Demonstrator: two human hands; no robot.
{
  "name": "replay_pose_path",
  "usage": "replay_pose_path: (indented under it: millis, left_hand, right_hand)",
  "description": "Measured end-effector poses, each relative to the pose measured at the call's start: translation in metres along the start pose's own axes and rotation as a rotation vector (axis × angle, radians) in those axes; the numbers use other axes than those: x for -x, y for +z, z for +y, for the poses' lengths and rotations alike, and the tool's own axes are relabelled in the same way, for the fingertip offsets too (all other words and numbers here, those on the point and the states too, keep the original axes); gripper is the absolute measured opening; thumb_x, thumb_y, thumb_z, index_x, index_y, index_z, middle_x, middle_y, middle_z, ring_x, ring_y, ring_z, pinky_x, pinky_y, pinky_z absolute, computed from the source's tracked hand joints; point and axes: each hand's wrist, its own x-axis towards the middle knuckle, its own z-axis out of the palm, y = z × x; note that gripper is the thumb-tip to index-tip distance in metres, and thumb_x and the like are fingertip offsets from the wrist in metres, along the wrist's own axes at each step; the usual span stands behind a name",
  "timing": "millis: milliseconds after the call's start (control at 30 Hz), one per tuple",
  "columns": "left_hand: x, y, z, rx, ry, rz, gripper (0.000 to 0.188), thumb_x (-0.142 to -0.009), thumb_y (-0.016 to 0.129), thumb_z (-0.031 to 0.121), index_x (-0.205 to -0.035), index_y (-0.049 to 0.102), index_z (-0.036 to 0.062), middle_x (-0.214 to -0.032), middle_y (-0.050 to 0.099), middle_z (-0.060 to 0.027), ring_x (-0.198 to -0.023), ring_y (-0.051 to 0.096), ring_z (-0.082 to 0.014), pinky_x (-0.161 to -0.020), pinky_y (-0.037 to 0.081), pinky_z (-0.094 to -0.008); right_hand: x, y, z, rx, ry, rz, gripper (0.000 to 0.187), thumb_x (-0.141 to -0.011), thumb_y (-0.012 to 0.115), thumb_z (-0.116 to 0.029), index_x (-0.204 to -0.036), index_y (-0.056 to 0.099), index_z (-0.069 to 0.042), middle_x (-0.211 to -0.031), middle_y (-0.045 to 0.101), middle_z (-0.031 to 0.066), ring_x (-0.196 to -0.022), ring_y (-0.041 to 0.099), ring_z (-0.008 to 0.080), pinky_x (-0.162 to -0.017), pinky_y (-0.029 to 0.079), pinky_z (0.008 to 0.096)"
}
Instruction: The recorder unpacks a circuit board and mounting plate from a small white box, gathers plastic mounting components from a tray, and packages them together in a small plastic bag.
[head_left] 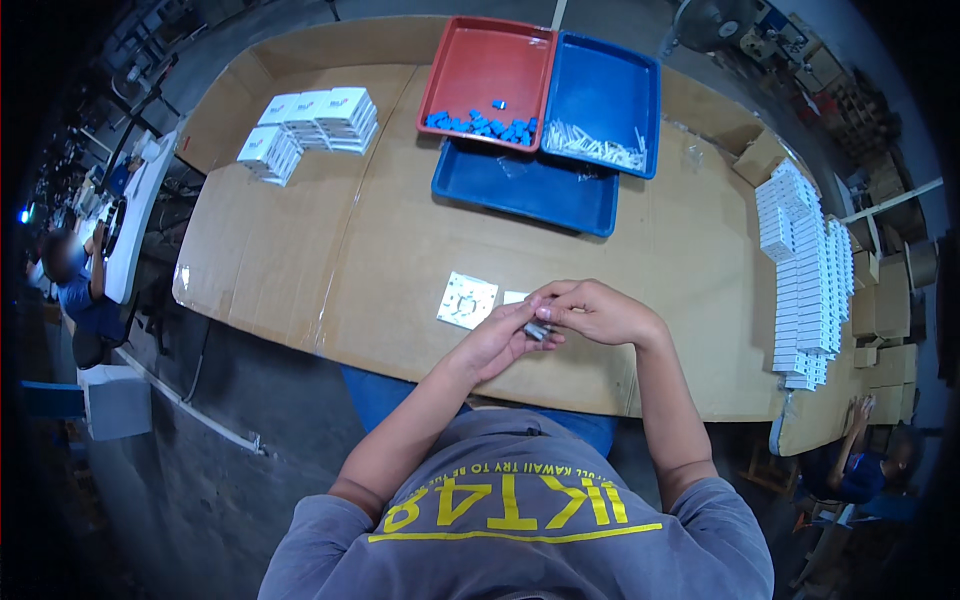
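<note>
My left hand (497, 345) and my right hand (598, 312) meet over the near middle of the cardboard-covered table. Between their fingers is a small grey-silver piece (537, 330), mostly covered, so its kind does not show. The left palm cups it from below, while the right thumb and fingers pinch at it from above. Just left of the hands lies a flat white square piece (466, 300) with small dark marks and a round outline. Another white piece (514, 297) peeks out behind my fingers, largely hidden.
Ahead sit a red tray (490, 70) with small blue parts, a blue tray (600, 85) with thin white sticks, and a lower blue tray (520, 195). White boxes (330, 115) are stacked far left; tall stacks of white boxes (805, 290) line the right edge. Other people sit at both sides.
</note>
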Motion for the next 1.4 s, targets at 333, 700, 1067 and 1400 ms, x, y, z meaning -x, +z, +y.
replay_pose_path:
  millis: [333, 700, 1067, 1400]
  left_hand:
    - [0.003, -0.037, -0.028, 0.004, -0.096, -0.026, 0.053, -0.116, 0.038, 0.039, -0.148, 0.054, 0.0001, -0.126, 0.069, -0.0116, -0.099, 0.071, -0.0176, -0.089, 0.059, -0.0319]
    - [0.008, -0.068, -0.047, 0.245, -0.215, -0.255, 0.053, -0.114, 0.047, 0.032, -0.152, 0.046, -0.0048, -0.127, 0.068, -0.0136, -0.103, 0.07, -0.0211, -0.096, 0.058, -0.0357]
    - [0.001, -0.075, -0.047, 0.329, -0.238, -0.292, 0.053, -0.114, 0.046, 0.031, -0.153, 0.044, -0.0053, -0.133, 0.066, -0.0179, -0.108, 0.07, -0.0259, -0.102, 0.056, -0.0398]
    - [0.012, -0.07, -0.048, 0.264, -0.217, -0.249, 0.053, -0.116, 0.041, 0.034, -0.155, 0.043, -0.0016, -0.135, 0.065, -0.0152, -0.109, 0.068, -0.0233, -0.101, 0.056, -0.0383]
  right_hand:
    - [-0.061, -0.115, 0.111, 0.201, 0.093, 0.764, 0.021, -0.1, 0.069, -0.016, -0.113, 0.076, -0.001, -0.102, 0.079, 0.0132, -0.094, 0.074, 0.0216, -0.085, 0.056, 0.035]
    - [-0.167, -0.2, 0.144, 0.932, 0.199, 0.996, 0.015, -0.091, 0.066, -0.012, -0.103, 0.076, -0.01, -0.102, 0.075, 0.0148, -0.099, 0.072, 0.0363, -0.084, 0.058, 0.0497]
    - [-0.181, -0.206, 0.157, 0.961, 0.221, 0.889, 0.012, -0.085, 0.068, -0.011, -0.095, 0.074, -0.007, -0.095, 0.074, 0.0162, -0.093, 0.073, 0.0368, -0.083, 0.058, 0.0503]
    - [-0.119, -0.196, 0.048, -0.765, -0.336, 1.021, 0.015, -0.094, 0.08, -0.01, -0.107, 0.074, -0.006, -0.092, 0.073, 0.0004, -0.075, 0.06, 0.0069, -0.064, 0.046, 0.0261]
